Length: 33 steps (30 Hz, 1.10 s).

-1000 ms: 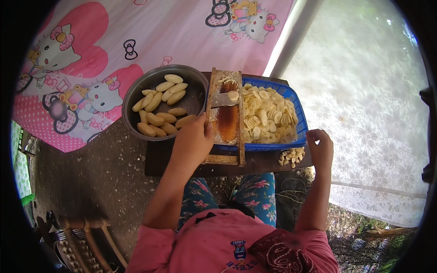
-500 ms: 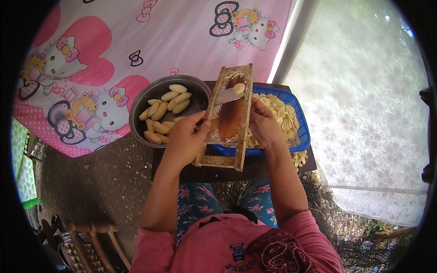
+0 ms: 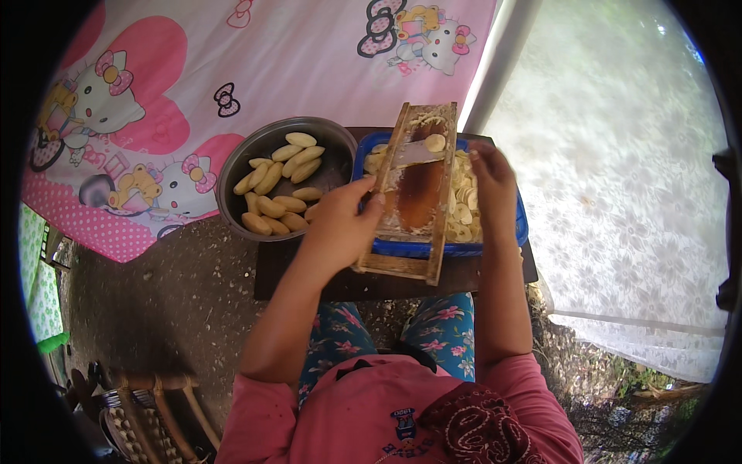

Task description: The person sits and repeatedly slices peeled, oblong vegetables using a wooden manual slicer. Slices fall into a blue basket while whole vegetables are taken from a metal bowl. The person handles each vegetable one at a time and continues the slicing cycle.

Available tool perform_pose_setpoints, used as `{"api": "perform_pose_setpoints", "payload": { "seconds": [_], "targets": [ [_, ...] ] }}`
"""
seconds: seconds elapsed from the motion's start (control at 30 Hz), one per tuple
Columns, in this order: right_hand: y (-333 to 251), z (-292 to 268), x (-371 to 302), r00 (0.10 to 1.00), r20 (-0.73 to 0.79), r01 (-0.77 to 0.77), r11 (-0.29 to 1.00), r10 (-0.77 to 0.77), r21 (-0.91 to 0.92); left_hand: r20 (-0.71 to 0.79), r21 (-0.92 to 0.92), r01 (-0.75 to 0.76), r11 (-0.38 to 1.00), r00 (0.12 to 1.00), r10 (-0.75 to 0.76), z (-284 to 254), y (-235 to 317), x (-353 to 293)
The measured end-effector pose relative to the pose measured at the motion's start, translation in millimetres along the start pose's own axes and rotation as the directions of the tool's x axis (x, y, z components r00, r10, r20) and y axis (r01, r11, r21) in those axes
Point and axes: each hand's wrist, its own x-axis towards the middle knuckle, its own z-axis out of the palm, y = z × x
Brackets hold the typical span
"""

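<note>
A wooden-framed slicer with a flat metal blade rests at a slant over a blue plastic basket. On the blade's upper right end sits a short pale stub of peeled banana. My left hand is closed on the slicer's left rail, thumb on top. Just right of the slicer, above the basket, is my right hand, fingers loosely bent and apart from the rail, with nothing visible in them. Thin banana slices fill the basket, partly hidden by the slicer.
At the left stands a round metal basin holding several peeled bananas. Basin and basket share a small dark table before my knees. Behind hangs a pink patterned cloth, with a white lace curtain at the right.
The slicer has shifted right, with my left hand still on its rail. My right hand has left the right rail and risen outward to the right. The banana stub stays on the blade.
</note>
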Motion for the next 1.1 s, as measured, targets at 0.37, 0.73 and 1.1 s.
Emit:
{"api": "perform_pose_setpoints", "payload": {
  "seconds": [0.37,0.73,1.1],
  "targets": [
    [26,-24,38,0.936,0.309,0.306,0.819,-0.166,-0.485,0.021,0.140,-0.115,0.983,0.993,0.114,92,5,26],
    [11,-44,-34,0.935,0.321,0.304,0.808,-0.151,-0.504,-0.005,0.044,-0.111,0.993,0.994,0.111,98,-8,24],
    [33,-14,25,0.986,0.142,0.149,0.807,-0.081,-0.571,0.045,-0.024,-0.105,0.994,0.993,0.106,99,-16,27]
  ]
}}
